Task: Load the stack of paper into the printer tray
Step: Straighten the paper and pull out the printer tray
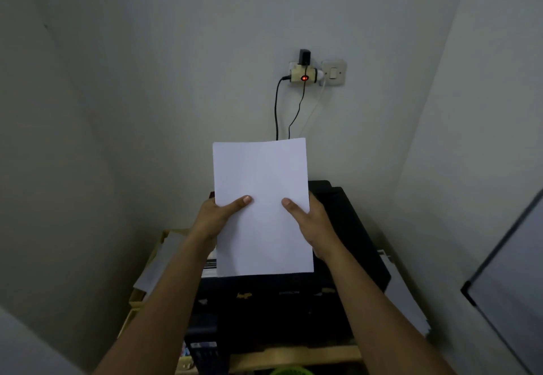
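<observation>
1. My left hand (219, 216) grips the left edge of the stack of paper (261, 198); the thumb lies flat on the top sheet and the fingers are tucked behind, out of sight.
2. I hold the stack upright in the air, over the middle of the black printer (293, 301). Its lower edge hangs just above the printer's top and is not yet in any slot.
3. My right hand (311, 222) clamps the right edge in the same way, thumb on the front, fingers hidden behind the sheets.
4. The stack sits between my two hands and both grip it about halfway up, so it stays square and does not sag.
5. As I judge it, the paper is picked up and brought to the printer, and that much is done. The loading itself is still to do: I cannot see the printer tray because the sheets cover the printer's rear edge, so I must still find it and slide the stack in.
</observation>
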{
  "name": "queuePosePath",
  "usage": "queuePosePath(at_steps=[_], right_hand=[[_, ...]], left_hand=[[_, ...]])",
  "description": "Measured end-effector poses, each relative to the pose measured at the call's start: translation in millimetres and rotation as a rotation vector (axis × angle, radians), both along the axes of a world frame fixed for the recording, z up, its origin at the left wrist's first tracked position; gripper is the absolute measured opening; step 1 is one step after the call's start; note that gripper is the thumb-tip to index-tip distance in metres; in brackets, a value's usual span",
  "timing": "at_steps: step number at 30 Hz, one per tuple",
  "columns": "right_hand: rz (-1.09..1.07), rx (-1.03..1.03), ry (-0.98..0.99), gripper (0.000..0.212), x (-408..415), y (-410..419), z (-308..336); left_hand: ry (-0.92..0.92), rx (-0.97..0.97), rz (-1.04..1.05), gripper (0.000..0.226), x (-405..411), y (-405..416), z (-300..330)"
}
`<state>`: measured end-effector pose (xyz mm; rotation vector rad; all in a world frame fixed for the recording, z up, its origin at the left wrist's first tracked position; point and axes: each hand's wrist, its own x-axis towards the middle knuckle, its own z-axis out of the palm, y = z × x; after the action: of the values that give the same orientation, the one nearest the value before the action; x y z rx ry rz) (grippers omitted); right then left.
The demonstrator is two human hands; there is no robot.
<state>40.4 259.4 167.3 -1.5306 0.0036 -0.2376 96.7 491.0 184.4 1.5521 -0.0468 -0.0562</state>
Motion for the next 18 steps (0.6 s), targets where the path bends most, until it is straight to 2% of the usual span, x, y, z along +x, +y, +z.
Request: queuePosePath(at_steps=[1,4,11,14,18], right_hand=[[-0.012,-0.004,0.002,0.043,-8.1,-4.8,-2.5],[-0.022,0.000,0.013,0.043,-34.1,-18.7,-12.2],[-0.011,0.019,0.082,0.045,-95.2,-38.4,-43.6],[0.009,0.045,0.096,0.041,-121.1,-41.1,-53.0],[0.044,0.043,0.123,0.044,-144.3,-41.8,-61.3]], left_hand=[[0.002,0.002,-0.007,0.055,-6.8,-5.2,-3.1],[0.040,-0.013,-0.024,0.040,-37.5,-21.8,-9.8],[0.150,-0.061,-0.055,0.069,-104.6,-40.9,-39.5],[0.158,-0.092,-0.049,0.062,-133.2,-46.7,-51.1],[0.186,-0.103,-0.014,0.066,-163.5,-46.6,-63.7]])
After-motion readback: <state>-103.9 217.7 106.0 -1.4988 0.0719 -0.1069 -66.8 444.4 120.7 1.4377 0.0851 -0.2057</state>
